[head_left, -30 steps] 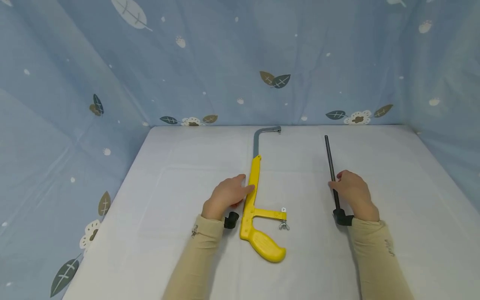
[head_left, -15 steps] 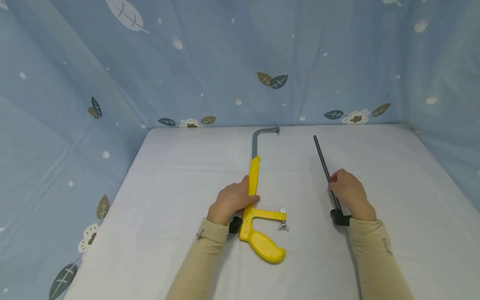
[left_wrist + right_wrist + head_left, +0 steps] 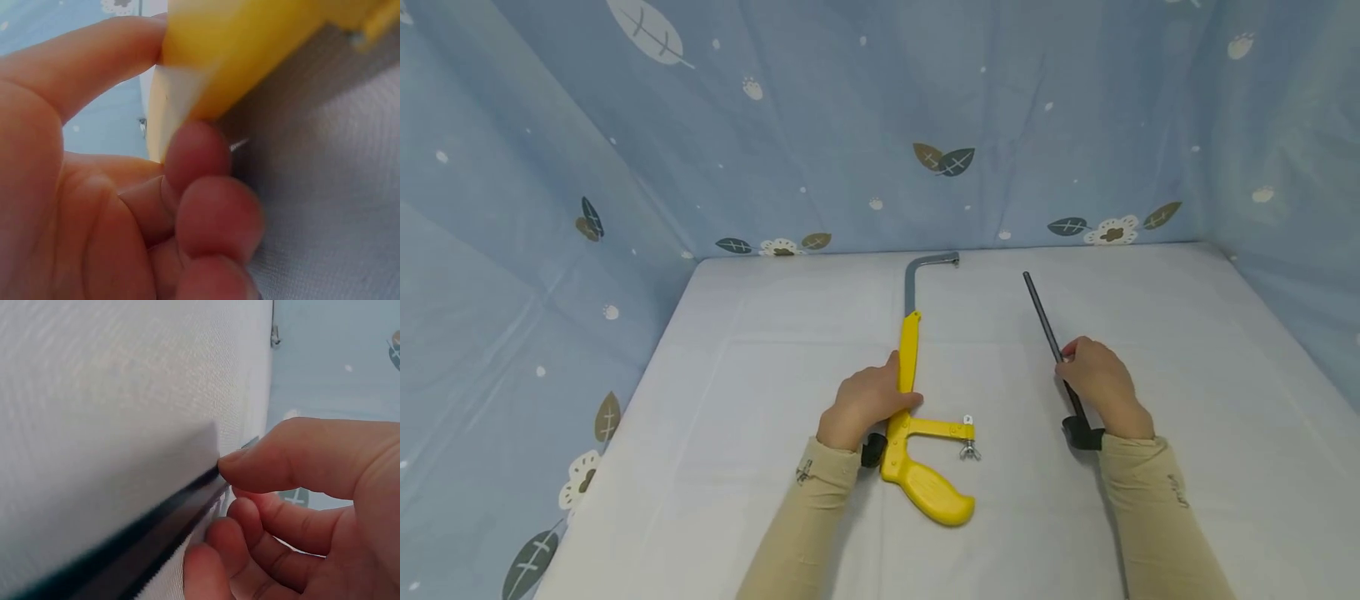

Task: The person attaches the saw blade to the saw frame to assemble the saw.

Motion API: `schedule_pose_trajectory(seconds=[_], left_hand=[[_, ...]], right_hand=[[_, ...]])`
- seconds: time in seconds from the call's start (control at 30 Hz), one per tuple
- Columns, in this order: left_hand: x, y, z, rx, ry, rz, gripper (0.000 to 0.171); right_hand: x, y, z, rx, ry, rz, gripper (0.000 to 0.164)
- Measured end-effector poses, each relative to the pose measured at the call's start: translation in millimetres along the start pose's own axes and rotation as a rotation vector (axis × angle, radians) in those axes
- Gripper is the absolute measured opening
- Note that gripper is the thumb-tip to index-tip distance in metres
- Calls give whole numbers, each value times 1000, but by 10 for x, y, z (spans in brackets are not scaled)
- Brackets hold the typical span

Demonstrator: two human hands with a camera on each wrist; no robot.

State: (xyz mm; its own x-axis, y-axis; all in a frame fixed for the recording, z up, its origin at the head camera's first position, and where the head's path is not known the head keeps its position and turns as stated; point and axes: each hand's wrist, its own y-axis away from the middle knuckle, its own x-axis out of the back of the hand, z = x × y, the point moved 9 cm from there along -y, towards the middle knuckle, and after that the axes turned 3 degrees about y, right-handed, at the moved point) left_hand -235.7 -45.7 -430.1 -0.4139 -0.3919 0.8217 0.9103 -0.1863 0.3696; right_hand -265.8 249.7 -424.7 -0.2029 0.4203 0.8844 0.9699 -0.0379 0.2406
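Note:
A yellow hacksaw frame point(image 3: 908, 358) lies on the white cloth, its grey bent arm pointing away and its handle toward me. No blade spans it. My left hand point(image 3: 867, 398) grips the frame's yellow spine, thumb on top and fingers curled at its far side. In the left wrist view, the fingertips point(image 3: 219, 215) show beneath the yellow spine point(image 3: 219, 50). My right hand point(image 3: 1099, 385) pinches a long, dark hacksaw blade point(image 3: 1042, 315) between thumb and fingers. Its near end is hidden by the wrist camera. The right wrist view shows the blade point(image 3: 150, 544) running close along the cloth.
A silver wing nut point(image 3: 969, 451) sits on the frame's short crossbar, right of the handle. White cloth point(image 3: 760, 358) covers the table. Blue patterned curtain point(image 3: 820, 125) rises behind the table and along both sides.
My left hand has moved right onto the hacksaw spine and taken hold of it. The blade's far end has swung left in my right hand's pinch.

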Motion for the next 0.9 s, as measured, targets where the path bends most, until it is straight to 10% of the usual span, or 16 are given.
schedule_pose_trajectory(seconds=[0.7,0.9], left_hand=[[31,27,-6,0,-3,8,82],[10,24,9,0,-10,3,82]], right_hand=[[114,7,-125,139,-43,109,30],[153,-5,-181,154,-236,138,31]])
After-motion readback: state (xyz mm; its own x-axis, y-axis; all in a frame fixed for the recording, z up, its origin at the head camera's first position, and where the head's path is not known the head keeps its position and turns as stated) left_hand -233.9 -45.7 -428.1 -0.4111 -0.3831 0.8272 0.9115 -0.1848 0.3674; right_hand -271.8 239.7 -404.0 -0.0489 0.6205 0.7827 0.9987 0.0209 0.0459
